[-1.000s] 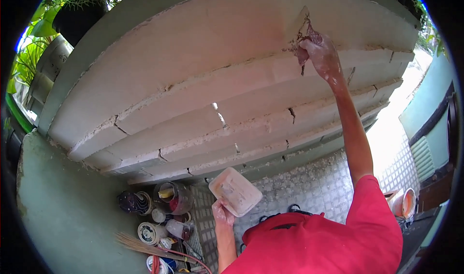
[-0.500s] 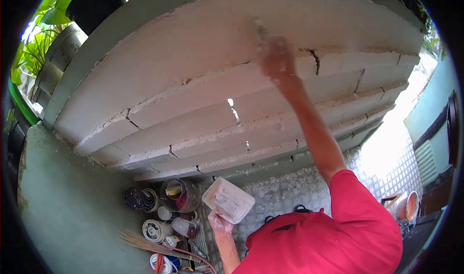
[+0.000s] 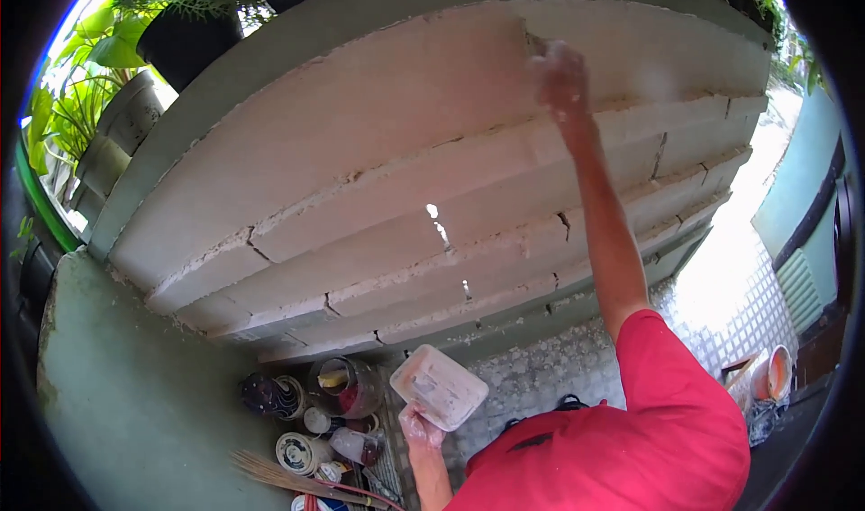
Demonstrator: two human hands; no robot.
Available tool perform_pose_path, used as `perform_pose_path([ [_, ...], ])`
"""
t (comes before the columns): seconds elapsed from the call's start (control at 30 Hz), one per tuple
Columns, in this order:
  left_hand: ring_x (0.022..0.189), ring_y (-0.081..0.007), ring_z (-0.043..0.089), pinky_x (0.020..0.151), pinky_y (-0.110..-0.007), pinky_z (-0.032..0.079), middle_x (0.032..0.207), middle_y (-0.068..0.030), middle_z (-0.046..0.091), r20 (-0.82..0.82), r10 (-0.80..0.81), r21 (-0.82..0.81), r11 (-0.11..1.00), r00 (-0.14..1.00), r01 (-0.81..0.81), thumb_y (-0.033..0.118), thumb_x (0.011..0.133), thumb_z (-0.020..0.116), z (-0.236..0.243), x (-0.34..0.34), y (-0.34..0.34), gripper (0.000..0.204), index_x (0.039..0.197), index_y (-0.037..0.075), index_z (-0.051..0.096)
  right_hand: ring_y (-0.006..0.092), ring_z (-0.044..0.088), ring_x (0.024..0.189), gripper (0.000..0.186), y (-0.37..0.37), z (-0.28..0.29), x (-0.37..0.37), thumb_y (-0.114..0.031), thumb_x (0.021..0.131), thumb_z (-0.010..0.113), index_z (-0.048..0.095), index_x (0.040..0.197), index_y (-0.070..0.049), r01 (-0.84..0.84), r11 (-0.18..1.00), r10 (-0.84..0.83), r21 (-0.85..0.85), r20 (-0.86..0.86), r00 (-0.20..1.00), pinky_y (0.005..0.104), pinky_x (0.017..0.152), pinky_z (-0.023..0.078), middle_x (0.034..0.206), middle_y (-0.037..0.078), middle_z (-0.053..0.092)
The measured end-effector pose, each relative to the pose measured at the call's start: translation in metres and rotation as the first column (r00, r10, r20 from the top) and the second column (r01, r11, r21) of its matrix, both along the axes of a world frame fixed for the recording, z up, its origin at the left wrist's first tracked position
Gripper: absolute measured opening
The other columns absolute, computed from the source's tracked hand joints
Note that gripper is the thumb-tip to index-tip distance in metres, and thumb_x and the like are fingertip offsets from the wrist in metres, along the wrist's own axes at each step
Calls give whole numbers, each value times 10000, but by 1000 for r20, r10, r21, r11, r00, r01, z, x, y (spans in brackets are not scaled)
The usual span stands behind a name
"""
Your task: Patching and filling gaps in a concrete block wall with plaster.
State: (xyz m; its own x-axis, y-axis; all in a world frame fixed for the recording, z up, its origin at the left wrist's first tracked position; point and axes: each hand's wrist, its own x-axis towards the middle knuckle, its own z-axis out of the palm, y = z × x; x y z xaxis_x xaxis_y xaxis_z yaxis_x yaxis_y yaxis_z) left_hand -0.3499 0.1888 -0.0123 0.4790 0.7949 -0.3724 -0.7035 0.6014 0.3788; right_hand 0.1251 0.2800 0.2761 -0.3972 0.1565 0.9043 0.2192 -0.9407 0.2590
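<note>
My right hand [image 3: 560, 74] is raised high against the white block wall [image 3: 378, 159], pressing a small scraper-like tool [image 3: 533, 42] to the top course; the tool is blurred and mostly hidden by the hand. My left hand [image 3: 420, 424] is low, near my chest, holding a pale rectangular plastic tub [image 3: 439, 387] from beneath. My red sleeve [image 3: 649, 421] fills the lower right.
Several paint cans and jars [image 3: 315, 412] stand on the floor by the wall's foot, with a broom [image 3: 288, 477] lying in front. A green wall [image 3: 135, 403] closes the left. Potted plants [image 3: 185, 24] sit on top. An orange bucket [image 3: 773, 373] stands at the right.
My right hand has swept left along the top of the wall and blurs with motion. My left hand keeps the tub in roughly the same place.
</note>
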Motion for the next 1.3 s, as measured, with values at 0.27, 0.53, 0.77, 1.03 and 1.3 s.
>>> perform_pose_path([
  [0.27, 1248, -384, 499, 1082, -576, 372, 1328, -171, 534, 34, -19, 21, 1000, 999, 18, 43, 644, 456, 0, -10, 2, 715, 1358, 4, 430, 220, 585, 744, 153, 93, -1, -137, -158, 865, 607, 588, 1016, -145, -120, 976, 118, -182, -20, 993, 322, 544, 477, 907, 67, 599],
  [0.53, 1257, -383, 492, 1081, -582, 372, 1331, -173, 530, 73, -69, 69, 996, 995, 64, 25, 651, 435, -3, -28, 0, 706, 1357, 2, 428, 232, 658, 884, 118, -12, 5, 34, -213, 950, 536, 590, 915, -113, 188, 980, -184, -64, 73, 980, 292, 738, 549, 981, 87, 651],
  [0.77, 1261, -388, 484, 1088, -577, 367, 1327, -175, 533, 28, 46, 25, 999, 999, -47, 26, 637, 439, 0, -31, -6, 718, 1355, 3, 432, 259, 580, 1059, 271, 80, 4, 20, -247, 904, 557, 596, 1128, -99, 555, 809, -584, 193, 163, 795, 458, 903, 468, 1125, 111, 597],
  [1.03, 1263, -388, 477, 1084, -571, 371, 1333, -174, 529, 9, -33, 43, 999, 999, 33, 42, 633, 448, 14, 0, -5, 717, 1349, 5, 447, 169, 567, 713, 182, 65, -4, -149, -260, 796, 602, 600, 935, -143, -835, 534, 743, 132, -546, 388, 337, 644, 463, 772, 0, 585],
  [1.3, 1267, -393, 475, 1068, -588, 382, 1351, -175, 515, 41, -136, 50, 990, 990, 134, 67, 612, 475, 0, -12, -24, 781, 1389, 23, 409, 195, 577, 605, 154, -73, -30, 40, -170, 792, 582, 648, 769, -32, -495, -163, 918, 853, -52, -394, 332, 527, 444, 682, 74, 581],
])
